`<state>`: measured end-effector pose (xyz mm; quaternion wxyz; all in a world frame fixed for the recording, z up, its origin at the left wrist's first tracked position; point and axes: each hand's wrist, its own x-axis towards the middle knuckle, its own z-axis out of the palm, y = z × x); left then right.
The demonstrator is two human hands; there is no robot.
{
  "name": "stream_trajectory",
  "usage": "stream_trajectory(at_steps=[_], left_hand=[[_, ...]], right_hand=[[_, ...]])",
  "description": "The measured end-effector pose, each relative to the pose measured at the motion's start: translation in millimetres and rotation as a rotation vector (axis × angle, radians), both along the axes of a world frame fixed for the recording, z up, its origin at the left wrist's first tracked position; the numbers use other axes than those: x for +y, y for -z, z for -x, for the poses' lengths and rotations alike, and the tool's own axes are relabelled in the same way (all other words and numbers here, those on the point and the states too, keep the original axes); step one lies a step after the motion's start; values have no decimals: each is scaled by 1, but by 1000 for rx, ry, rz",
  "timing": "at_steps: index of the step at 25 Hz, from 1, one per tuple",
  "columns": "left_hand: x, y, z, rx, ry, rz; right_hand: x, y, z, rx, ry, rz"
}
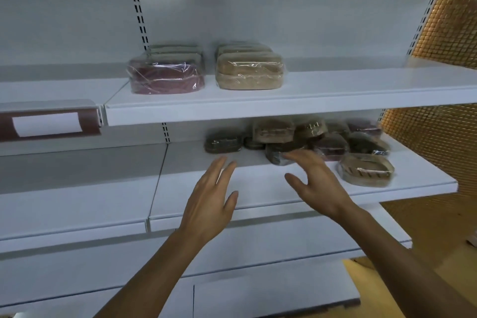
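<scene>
A white metal shelf unit fills the view. On the upper shelf (pixel 335 93) stand two neat rows of plastic-wrapped oval boxes: a dark red row (pixel 166 77) and a tan row (pixel 249 72). On the middle shelf (pixel 258 188) lies a loose heap of several wrapped boxes (pixel 322 139), dark, red and tan. A tan one (pixel 365 170) lies nearest the front at the right, and a dark one (pixel 223 142) sits apart at the left. My left hand (pixel 210 201) hovers open over the middle shelf. My right hand (pixel 317 181), fingers spread, reaches over a dark box (pixel 277 156) at the heap's front.
A lower shelf (pixel 271 289) juts out beneath my arms. The neighbouring bay at the left carries a brown label strip (pixel 49 124) with a white tag. A gold mesh panel (pixel 449 33) closes the right side, over an orange floor (pixel 438 227).
</scene>
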<state>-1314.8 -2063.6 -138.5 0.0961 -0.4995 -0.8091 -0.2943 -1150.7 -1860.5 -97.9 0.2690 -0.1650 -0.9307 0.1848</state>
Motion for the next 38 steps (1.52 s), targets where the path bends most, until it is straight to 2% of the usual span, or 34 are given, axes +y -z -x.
stream_trajectory(at_steps=[4,9,16,24,29,33,38], left_hand=[[5,29,6,-134,-36,165],[31,42,5,-229,-29,220],[95,44,10,-281,-54,284],[180,24,48,-239,-81,256],[220,11,68,-332,-126,277],[236,2,76,-300,-145,323],[246,10,70,-440,-115,142]], right_hand=[[10,38,-4,-246,20,121],[28,55,-2,-313,16,191],[66,76,12,-325,53,206],[126,63,61,-278,68,169],[160,51,97,-273,73,117],[180,50,117,-299,75,219],[184,54,122,-235,65,284]])
